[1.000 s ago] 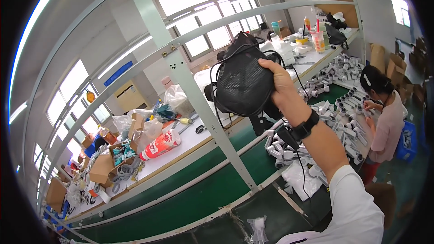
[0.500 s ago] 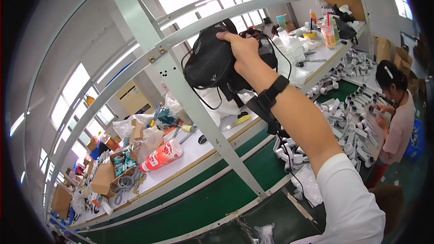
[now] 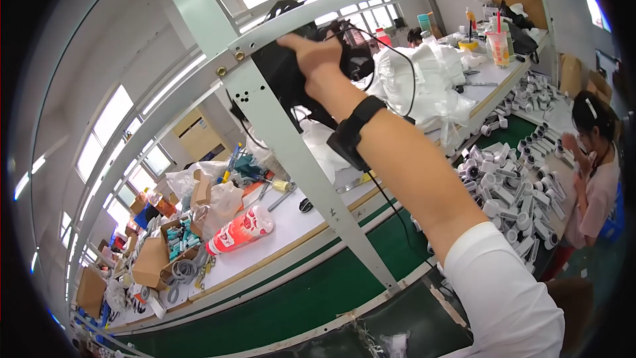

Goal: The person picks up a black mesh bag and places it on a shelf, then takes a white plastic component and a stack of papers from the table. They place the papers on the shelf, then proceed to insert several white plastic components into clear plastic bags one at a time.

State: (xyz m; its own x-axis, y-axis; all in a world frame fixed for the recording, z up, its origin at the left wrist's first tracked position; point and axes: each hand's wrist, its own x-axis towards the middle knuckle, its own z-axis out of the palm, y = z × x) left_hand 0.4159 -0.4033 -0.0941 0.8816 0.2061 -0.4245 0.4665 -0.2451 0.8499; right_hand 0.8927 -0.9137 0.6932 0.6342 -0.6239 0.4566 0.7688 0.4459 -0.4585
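My right hand reaches up to the metal frame and is closed on a black mesh item with cables. I cannot make out its exact kind; part of it sits behind the frame's upright, and a thin black cable loops from it to the right. Round my right wrist is a black strap with a small box, and a cord hangs down from it. My left hand is out of view.
A pale metal upright and a curved rail cross in front. On the bench lie a red-and-white bottle, a cardboard box and white plastic bags. At right, a person sits by heaped white-and-grey parts.
My right hand has moved left and slightly up with the black mesh item, which now lies partly behind the upright. The person at right has raised a hand.
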